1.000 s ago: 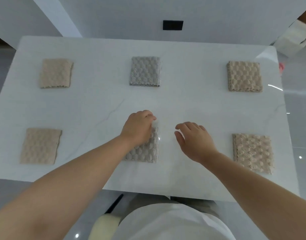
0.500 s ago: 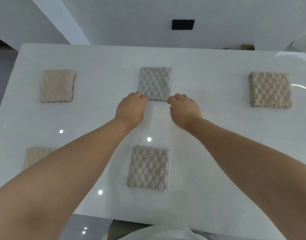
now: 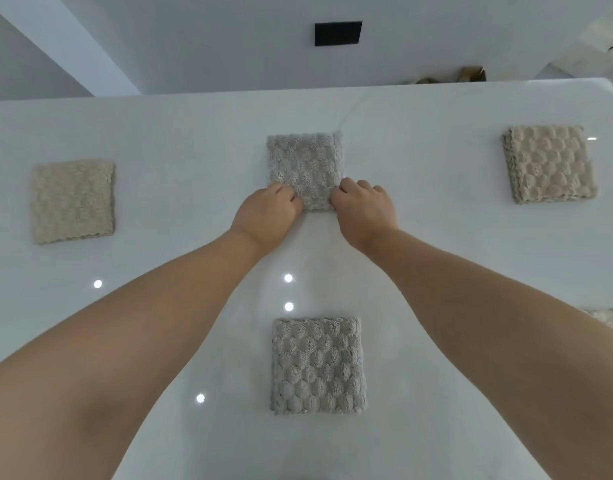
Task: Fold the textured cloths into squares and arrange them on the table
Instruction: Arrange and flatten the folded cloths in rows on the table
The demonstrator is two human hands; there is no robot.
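Pinching the near corners of the grey cloth, left hand and right hand hold something soft, light and limp.

We see two bare arms. Our left forearm runs in from 8 o'clock, our right forearm from 4 o'clock, each broad at the frame edge and tapering to the wrist. The left hand and right hand are bare too, knuckles rounded.
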